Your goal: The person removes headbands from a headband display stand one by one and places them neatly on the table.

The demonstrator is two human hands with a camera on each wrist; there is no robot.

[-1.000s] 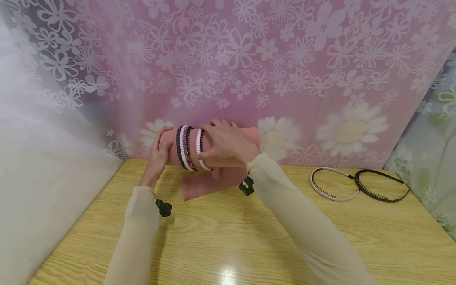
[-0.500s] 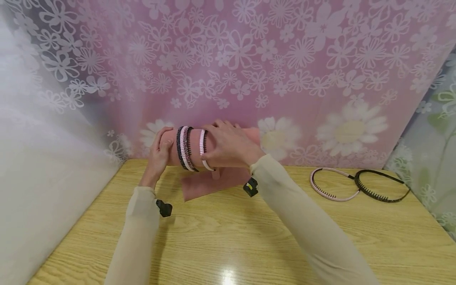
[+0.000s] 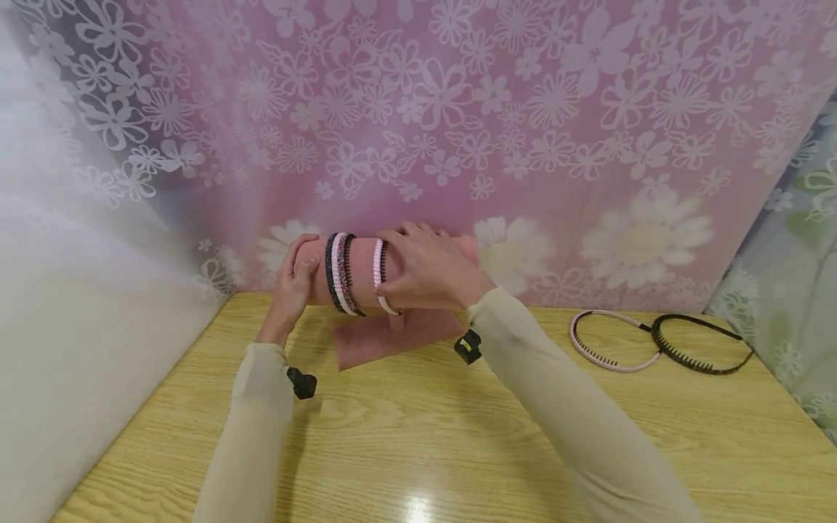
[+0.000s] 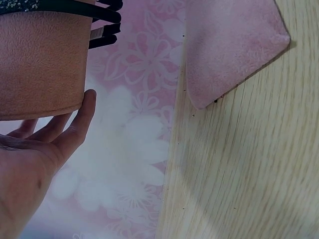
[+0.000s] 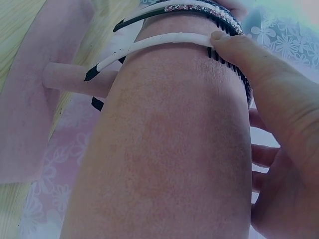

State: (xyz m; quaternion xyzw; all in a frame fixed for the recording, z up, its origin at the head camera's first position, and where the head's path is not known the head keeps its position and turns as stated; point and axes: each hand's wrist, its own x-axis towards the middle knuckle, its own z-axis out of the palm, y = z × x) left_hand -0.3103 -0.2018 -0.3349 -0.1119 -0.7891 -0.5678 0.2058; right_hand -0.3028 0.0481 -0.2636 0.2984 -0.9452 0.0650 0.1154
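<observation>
A pink padded headband display roll (image 3: 362,272) lies sideways on a post above its flat pink base (image 3: 366,345). My left hand (image 3: 292,287) holds the roll's left end, thumb in front; the left wrist view shows fingers (image 4: 75,132) against its edge. Around the roll, a pale pink toothed headband (image 3: 378,263) has its dark-tipped ends hanging below. The thumb of my right hand (image 3: 431,265) presses on this headband, while the other fingers reach behind the roll. Left of it, a dark glitter headband (image 3: 330,270), a pale pink one and a pink glitter one (image 3: 344,276) sit close together.
On the wooden table (image 3: 392,436) at the right, a pink toothed headband (image 3: 578,347) and a black toothed headband (image 3: 683,354) lie overlapping. A pink flowered curtain (image 3: 556,145) stands right behind the roll. White sheeting (image 3: 98,290) borders the left side.
The pale pink headband has slid a little to the right along the roll, together with my right hand. My left hand keeps its place at the roll's end.
</observation>
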